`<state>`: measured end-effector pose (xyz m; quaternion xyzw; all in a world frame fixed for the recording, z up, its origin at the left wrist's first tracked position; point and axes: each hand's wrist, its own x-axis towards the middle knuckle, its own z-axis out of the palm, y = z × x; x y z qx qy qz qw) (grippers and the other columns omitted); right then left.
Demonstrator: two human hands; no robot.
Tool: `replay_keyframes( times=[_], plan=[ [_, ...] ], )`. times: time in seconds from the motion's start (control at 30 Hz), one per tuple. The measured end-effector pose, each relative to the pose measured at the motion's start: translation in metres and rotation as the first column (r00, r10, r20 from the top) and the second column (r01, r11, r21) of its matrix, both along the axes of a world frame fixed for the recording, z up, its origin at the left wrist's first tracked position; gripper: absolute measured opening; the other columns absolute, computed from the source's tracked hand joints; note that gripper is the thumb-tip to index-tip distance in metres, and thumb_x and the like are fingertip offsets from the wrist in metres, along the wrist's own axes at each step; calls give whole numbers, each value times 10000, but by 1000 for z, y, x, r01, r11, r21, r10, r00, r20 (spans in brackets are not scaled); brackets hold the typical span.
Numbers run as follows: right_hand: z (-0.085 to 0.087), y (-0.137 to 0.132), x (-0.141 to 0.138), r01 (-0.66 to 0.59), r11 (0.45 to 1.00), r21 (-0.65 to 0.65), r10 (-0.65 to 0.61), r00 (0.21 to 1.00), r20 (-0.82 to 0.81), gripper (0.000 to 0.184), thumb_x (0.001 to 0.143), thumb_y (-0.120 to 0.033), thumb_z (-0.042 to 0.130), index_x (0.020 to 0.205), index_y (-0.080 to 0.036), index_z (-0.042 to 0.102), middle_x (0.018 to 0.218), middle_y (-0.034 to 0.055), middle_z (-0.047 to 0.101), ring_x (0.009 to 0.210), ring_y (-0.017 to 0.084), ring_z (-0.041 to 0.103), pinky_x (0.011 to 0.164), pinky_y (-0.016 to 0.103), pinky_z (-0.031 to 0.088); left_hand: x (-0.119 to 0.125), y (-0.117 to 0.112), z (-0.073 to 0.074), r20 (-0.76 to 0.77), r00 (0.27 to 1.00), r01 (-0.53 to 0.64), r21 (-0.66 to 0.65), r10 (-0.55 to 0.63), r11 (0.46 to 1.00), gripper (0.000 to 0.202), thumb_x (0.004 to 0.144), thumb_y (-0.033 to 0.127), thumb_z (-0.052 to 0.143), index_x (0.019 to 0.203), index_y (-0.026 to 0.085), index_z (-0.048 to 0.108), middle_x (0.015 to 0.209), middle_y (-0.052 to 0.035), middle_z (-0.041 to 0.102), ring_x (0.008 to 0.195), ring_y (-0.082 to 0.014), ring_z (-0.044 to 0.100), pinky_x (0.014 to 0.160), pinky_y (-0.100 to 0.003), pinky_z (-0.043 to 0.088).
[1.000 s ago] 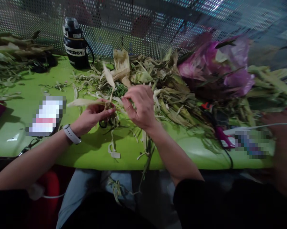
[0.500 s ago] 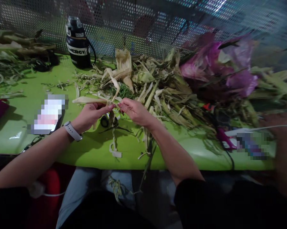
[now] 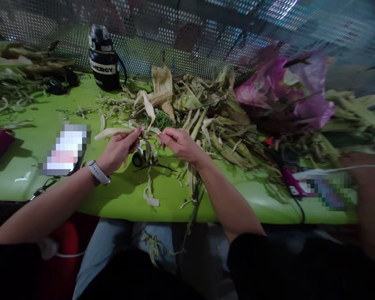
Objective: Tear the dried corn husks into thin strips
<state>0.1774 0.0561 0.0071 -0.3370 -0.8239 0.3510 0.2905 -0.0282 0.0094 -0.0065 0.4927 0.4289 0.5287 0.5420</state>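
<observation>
Dried corn husk (image 3: 108, 133) runs through my left hand (image 3: 120, 148), whose thumb and fingers are pinched together on it. My right hand (image 3: 182, 146) pinches the other end of a husk strip. Between the two hands the husk pieces gather in what looks like a knot (image 3: 146, 135), and one pale strip (image 3: 148, 107) curls upward from it. Below hang thin, darker husk shreds. Under them, partly hidden, lies a dark ring that looks like a scissors handle (image 3: 137, 158). My left wrist wears a white band (image 3: 99, 172).
A heap of husks (image 3: 218, 104) spreads behind my hands, with a pink plastic bag (image 3: 312, 91) to its right. A black bottle (image 3: 104, 68) stands at back left. A phone (image 3: 65, 150) lies left, another phone (image 3: 327, 191) right. Another person's blurred arm (image 3: 371, 200) is at far right.
My left hand has drawn slightly left, its thumb raised, so the gap between my hands is wider and the knot shows. My right hand has stayed nearly in place, still pinching.
</observation>
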Motion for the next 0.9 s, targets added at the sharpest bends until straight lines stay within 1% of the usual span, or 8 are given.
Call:
replay_keyframes(
  times=[0.13,0.27,0.37,0.43,0.57,0.67,0.77,0.9],
  plan=[
    [-5,-6,-9,-1,974,-228,-10,999,-49,394,920,-555,534,782,-188,564,714,-14,523,660,123,455,637,279,363,4,-3,-1,-102,994,44,76,-36,996,223,881,376,674,938,187,571,565,48,538,471,-83,444,462,-220,334],
    [-14,-12,-23,-70,951,-302,19,986,-168,431,824,-600,661,765,-194,531,708,-25,504,666,120,456,632,274,387,5,-3,-5,-73,997,25,131,-15,991,386,868,359,700,1143,197,482,612,66,540,511,-93,500,481,-206,378],
    [-20,-11,-28,-37,965,-260,-25,973,-230,462,822,-632,651,759,-193,525,692,-26,508,667,121,468,646,279,412,5,-3,-8,-131,991,31,132,-14,991,280,920,389,620,1083,188,513,635,44,541,533,-99,506,493,-216,385],
    [-23,-9,-28,0,970,-242,-58,971,-233,468,833,-639,632,753,-189,529,689,-20,518,664,123,479,650,284,417,4,-3,-9,-275,961,31,182,20,983,194,954,370,550,986,179,539,653,26,546,552,-105,495,515,-232,386],
    [-28,-7,-26,63,975,-213,-107,974,-201,462,858,-622,604,714,-191,518,658,-14,523,643,128,490,647,290,408,5,-4,-9,-624,745,27,378,233,925,168,948,242,509,790,188,501,656,17,512,579,-116,436,568,-264,338],
    [-30,-9,-27,117,974,-194,-156,967,-200,436,866,-596,605,717,-195,520,658,-16,528,641,126,483,643,286,399,6,-7,-8,-718,638,79,420,279,904,190,951,211,487,764,196,455,642,20,480,560,-118,399,561,-274,289],
    [-31,-10,-29,153,967,-203,-201,950,-240,412,871,-575,607,727,-198,525,661,-23,515,637,118,461,630,274,390,7,-11,-6,-734,628,131,428,259,894,205,961,213,468,759,201,434,625,27,443,548,-119,376,556,-276,272],
    [-28,-10,-28,166,960,-228,-229,929,-291,395,878,-550,606,724,-196,522,641,-36,481,614,103,441,620,261,384,5,-12,-5,-715,672,168,401,193,901,236,970,242,456,738,200,434,599,39,405,528,-112,346,548,-275,272]
  ],
)
